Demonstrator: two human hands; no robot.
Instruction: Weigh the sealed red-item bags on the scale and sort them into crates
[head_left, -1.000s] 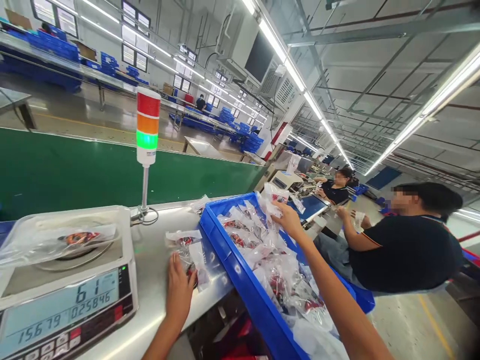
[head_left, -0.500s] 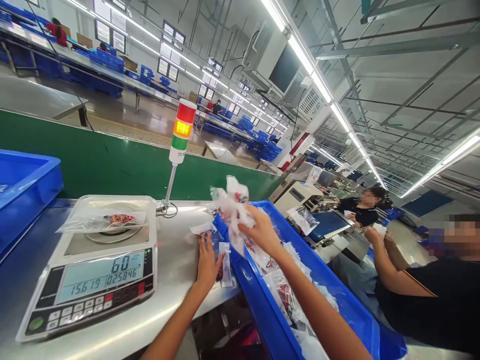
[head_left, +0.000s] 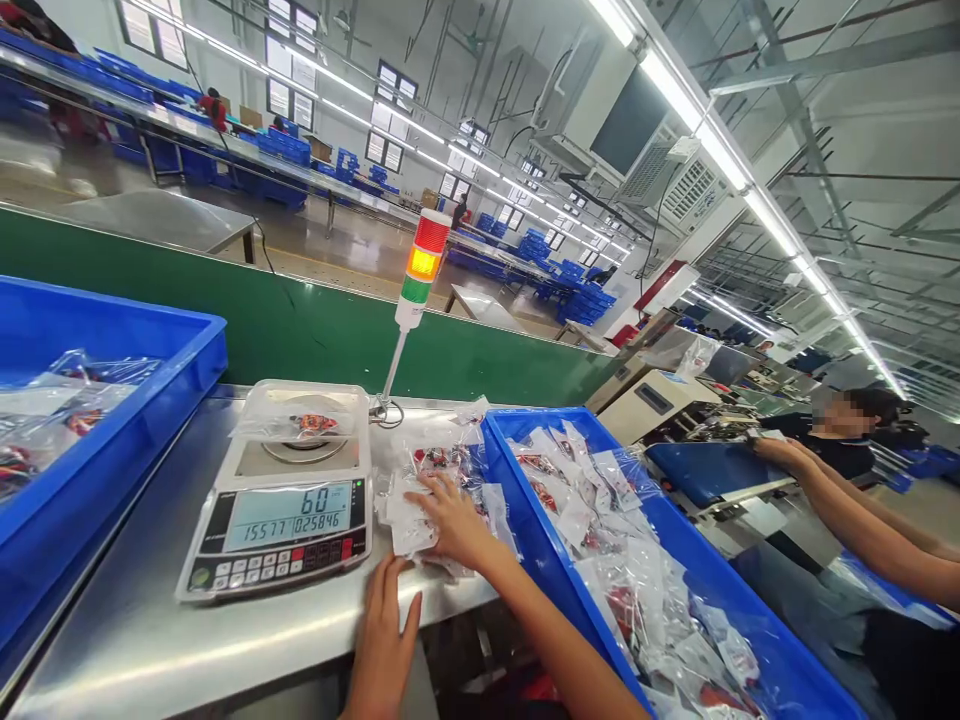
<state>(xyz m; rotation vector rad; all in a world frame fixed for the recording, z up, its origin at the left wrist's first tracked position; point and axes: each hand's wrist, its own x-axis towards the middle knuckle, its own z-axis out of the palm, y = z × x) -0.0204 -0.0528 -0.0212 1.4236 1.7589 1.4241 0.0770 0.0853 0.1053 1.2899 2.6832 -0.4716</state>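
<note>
My right hand (head_left: 454, 520) lies with its fingers spread on a pile of clear plastic packets (head_left: 442, 455) with red parts inside, on the metal table. Lower down, at the table's front edge, my left hand (head_left: 386, 625) rests with fingers apart, nothing in it. Its fingertips are close to the pile's lower end. To the left of the pile stands a digital scale (head_left: 281, 520), its display reading 60. On the scale's pan lies one bagged orange-and-red part (head_left: 313, 424).
A blue bin (head_left: 536, 585) full of similar packets stands right of the pile. Another blue bin (head_left: 187, 345) with packets is at the left. Behind the scale rises a signal light (head_left: 424, 262), lit orange. A co-worker's arm (head_left: 847, 510) reaches over a conveyor belt (head_left: 697, 470).
My right hand has come down from above the right bin and let go of packets on the pile. My left hand has drawn back toward the table edge. The view has turned left.
</note>
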